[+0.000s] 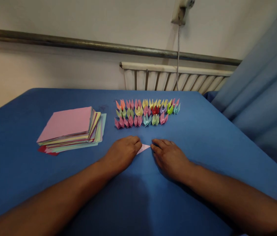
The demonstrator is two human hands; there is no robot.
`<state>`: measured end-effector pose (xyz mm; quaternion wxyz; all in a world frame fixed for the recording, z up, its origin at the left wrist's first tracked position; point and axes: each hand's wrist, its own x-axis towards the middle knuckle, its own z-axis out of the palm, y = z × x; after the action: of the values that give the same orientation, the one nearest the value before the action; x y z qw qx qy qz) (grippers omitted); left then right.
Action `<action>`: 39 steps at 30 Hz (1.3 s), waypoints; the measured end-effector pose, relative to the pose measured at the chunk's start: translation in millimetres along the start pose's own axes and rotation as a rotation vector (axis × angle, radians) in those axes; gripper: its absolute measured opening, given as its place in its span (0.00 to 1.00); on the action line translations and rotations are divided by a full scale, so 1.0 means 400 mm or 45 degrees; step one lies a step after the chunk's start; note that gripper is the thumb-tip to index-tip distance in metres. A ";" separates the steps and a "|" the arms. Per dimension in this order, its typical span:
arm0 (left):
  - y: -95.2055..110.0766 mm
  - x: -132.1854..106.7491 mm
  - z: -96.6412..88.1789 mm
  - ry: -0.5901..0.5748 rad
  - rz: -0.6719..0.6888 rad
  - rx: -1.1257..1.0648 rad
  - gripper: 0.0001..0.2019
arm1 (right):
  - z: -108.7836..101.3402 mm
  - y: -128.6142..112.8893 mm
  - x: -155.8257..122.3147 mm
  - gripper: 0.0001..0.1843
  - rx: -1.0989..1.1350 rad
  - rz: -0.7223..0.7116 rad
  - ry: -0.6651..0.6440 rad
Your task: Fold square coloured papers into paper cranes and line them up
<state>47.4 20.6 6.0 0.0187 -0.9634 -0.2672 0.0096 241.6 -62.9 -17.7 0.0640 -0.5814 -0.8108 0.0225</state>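
A small folded pink paper (143,148) lies flat on the blue table (202,137), only its pointed tip showing. My left hand (122,152) rests knuckles-up on its left part, fingers curled down over it. My right hand (169,157) lies palm-down just right of the tip, its fingertips touching the paper's point. Beyond the hands, several small folded paper cranes (147,112) in pink, yellow, green, red and blue stand in three rows.
A stack of coloured paper sheets (71,129), pink on top, lies at the left. A metal rail (104,46) and a radiator (175,78) run along the wall behind the table. A blue curtain (263,85) hangs at the right.
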 end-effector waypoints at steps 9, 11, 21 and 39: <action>0.003 -0.001 -0.005 -0.025 -0.021 -0.025 0.12 | -0.002 -0.005 0.008 0.25 0.063 0.034 0.033; 0.001 -0.004 -0.004 -0.035 -0.031 -0.067 0.12 | -0.002 -0.007 0.007 0.24 0.032 -0.008 0.003; -0.007 -0.023 -0.005 -0.021 -0.012 -0.227 0.13 | -0.001 -0.009 0.004 0.28 0.051 0.081 -0.009; -0.008 -0.026 0.006 0.107 -0.070 -0.308 0.15 | -0.010 -0.019 0.011 0.29 0.135 -0.104 -0.018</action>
<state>36.8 18.3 3.8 -0.0861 -0.9505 -0.2916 -0.0635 233.6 -61.2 -12.6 0.0900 -0.5435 -0.8319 0.0669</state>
